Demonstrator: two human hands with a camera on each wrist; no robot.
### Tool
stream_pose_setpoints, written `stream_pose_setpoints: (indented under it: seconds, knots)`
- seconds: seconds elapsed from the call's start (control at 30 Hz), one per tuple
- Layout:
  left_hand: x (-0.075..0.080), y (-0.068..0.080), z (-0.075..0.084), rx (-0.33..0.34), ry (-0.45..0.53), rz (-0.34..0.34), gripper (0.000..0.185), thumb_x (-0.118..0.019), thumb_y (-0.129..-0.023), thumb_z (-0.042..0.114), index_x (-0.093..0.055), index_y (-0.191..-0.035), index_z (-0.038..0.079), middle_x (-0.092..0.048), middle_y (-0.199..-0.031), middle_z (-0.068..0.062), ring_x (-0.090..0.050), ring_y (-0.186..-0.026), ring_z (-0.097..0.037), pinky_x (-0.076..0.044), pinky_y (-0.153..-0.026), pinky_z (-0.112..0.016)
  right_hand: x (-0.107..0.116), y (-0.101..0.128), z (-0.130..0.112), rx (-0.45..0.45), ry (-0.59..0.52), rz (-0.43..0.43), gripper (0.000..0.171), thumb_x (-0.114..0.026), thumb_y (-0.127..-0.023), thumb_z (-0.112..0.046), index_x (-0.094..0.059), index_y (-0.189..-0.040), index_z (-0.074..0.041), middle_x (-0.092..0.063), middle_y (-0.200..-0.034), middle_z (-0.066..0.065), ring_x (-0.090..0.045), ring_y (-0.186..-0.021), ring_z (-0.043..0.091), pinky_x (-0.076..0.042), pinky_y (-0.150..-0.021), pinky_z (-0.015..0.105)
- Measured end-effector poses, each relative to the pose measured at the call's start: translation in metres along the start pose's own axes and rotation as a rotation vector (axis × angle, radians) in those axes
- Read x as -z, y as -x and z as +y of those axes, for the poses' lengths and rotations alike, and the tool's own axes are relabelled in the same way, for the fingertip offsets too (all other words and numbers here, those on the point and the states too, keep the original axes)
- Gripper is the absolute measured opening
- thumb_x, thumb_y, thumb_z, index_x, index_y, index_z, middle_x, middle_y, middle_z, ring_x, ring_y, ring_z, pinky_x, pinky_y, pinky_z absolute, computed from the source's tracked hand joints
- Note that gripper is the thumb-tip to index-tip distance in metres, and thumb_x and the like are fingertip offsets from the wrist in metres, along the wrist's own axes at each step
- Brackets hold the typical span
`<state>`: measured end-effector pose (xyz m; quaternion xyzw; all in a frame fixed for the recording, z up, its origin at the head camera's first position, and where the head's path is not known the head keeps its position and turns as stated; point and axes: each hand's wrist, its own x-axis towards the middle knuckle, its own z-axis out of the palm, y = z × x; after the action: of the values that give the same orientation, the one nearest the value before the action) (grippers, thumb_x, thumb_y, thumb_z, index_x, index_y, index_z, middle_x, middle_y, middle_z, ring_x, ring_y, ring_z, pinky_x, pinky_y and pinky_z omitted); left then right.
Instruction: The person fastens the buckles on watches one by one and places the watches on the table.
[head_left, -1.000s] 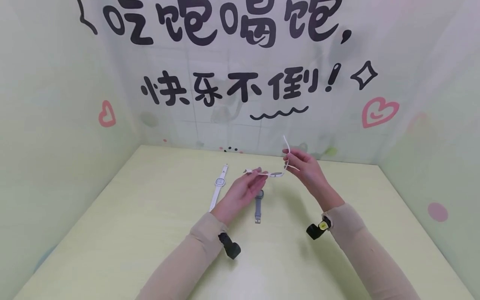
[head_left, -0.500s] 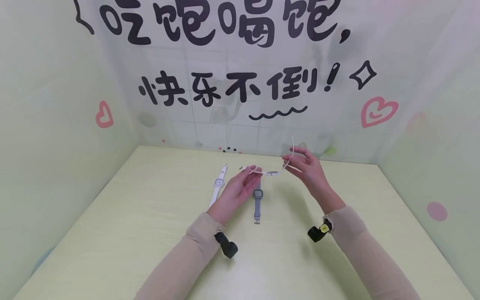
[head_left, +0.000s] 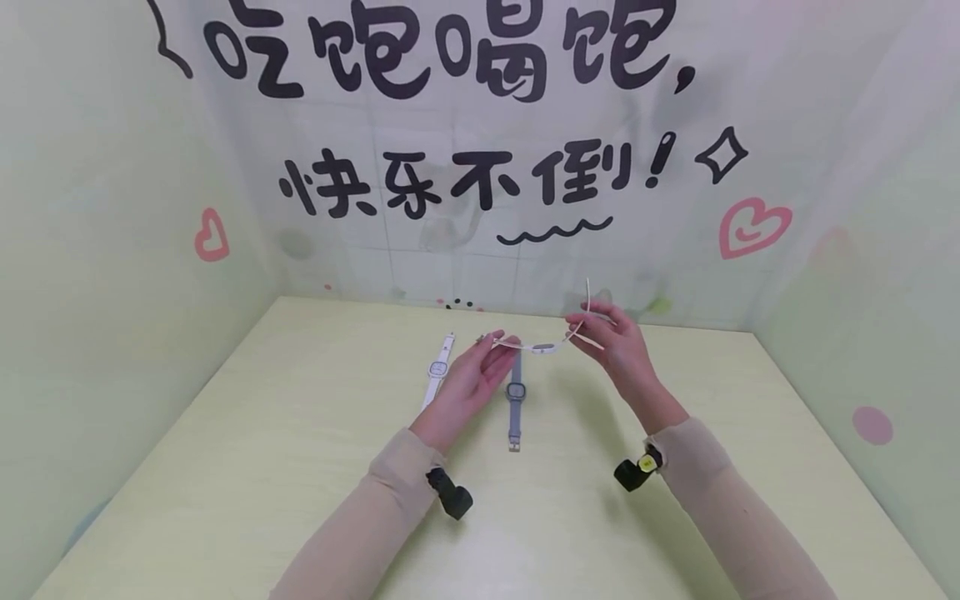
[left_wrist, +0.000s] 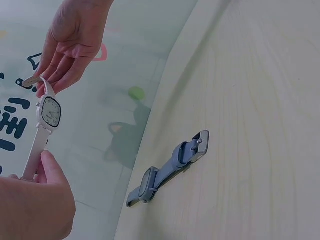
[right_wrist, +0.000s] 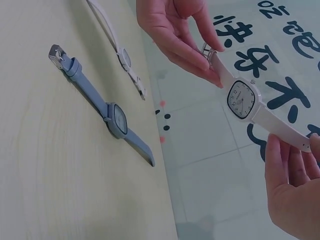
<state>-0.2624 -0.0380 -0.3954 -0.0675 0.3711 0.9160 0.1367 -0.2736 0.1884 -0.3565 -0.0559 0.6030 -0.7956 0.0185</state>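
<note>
A white wristwatch (head_left: 543, 348) with a square face hangs above the table between my two hands. My left hand (head_left: 474, 375) pinches its buckle-end strap between thumb and fingers. At the other side, my right hand (head_left: 617, 340) pinches the free strap, whose tip sticks up past the fingers. In the right wrist view the dial (right_wrist: 241, 100) shows numerals, and the silver buckle (right_wrist: 206, 50) is by the left fingers. Under the left hand lies a blue-grey wristwatch (head_left: 515, 392), stretched out with its buckle toward me.
Another white wristwatch (head_left: 438, 369) lies on the table left of the blue-grey one, partly hidden by the left hand. The pale wooden table (head_left: 247, 467) ends at a printed backdrop (head_left: 337, 250), with side walls left and right.
Both hands keep hold of the white wristwatch. The left hand has shifted slightly left, uncovering the blue-grey watch's face; the free strap's tip has swung right and stands more upright.
</note>
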Motion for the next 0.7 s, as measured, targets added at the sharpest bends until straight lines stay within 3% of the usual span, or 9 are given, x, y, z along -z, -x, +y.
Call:
stream_pose_setpoints:
  seconds: [0.13, 0.3, 0.57, 0.7]
  knots:
    - [0.0011, 0.0007, 0.0008, -0.030, -0.008, 0.014, 0.032, -0.051, -0.104, 0.018, -0.056, -0.133, 0.004, -0.071, -0.114, -0.004, -0.067, -0.114, -0.014, -0.047, -0.110, -0.030, -0.0009, 0.0005, 0.0003, -0.006, -0.011, 0.014, 0.010, -0.052, -0.103, -0.008, -0.054, -0.113, -0.011, -0.076, -0.090, -0.006, -0.071, -0.089, 0.008, -0.059, -0.088, 0.025]
    - [0.0031, 0.0014, 0.0010, -0.068, -0.008, 0.030, 0.035, -0.053, -0.103, 0.015, -0.055, -0.137, 0.004, -0.071, -0.116, -0.002, -0.067, -0.113, -0.011, -0.051, -0.104, -0.025, -0.0016, 0.0019, 0.0007, -0.001, -0.005, 0.012, 0.012, -0.051, -0.104, -0.008, -0.052, -0.115, -0.009, -0.075, -0.091, -0.006, -0.071, -0.090, 0.008, -0.059, -0.090, 0.025]
    - [0.0042, 0.0023, 0.0028, -0.100, 0.011, 0.032, 0.039, -0.052, -0.104, 0.017, -0.051, -0.140, 0.002, -0.072, -0.108, -0.001, -0.068, -0.108, -0.010, -0.049, -0.107, -0.027, -0.0031, 0.0047, 0.0007, 0.014, -0.016, 0.008, 0.012, -0.051, -0.103, -0.009, -0.053, -0.115, -0.007, -0.075, -0.091, -0.007, -0.072, -0.089, 0.008, -0.059, -0.090, 0.025]
    - [0.0057, 0.0036, 0.0041, -0.108, 0.008, 0.041, 0.039, -0.052, -0.104, 0.018, -0.053, -0.140, 0.003, -0.070, -0.117, -0.003, -0.066, -0.114, -0.012, -0.049, -0.107, -0.026, -0.0035, 0.0053, 0.0021, 0.011, -0.022, 0.004, 0.011, -0.052, -0.103, -0.009, -0.055, -0.113, -0.008, -0.075, -0.092, -0.006, -0.072, -0.089, 0.007, -0.059, -0.090, 0.025]
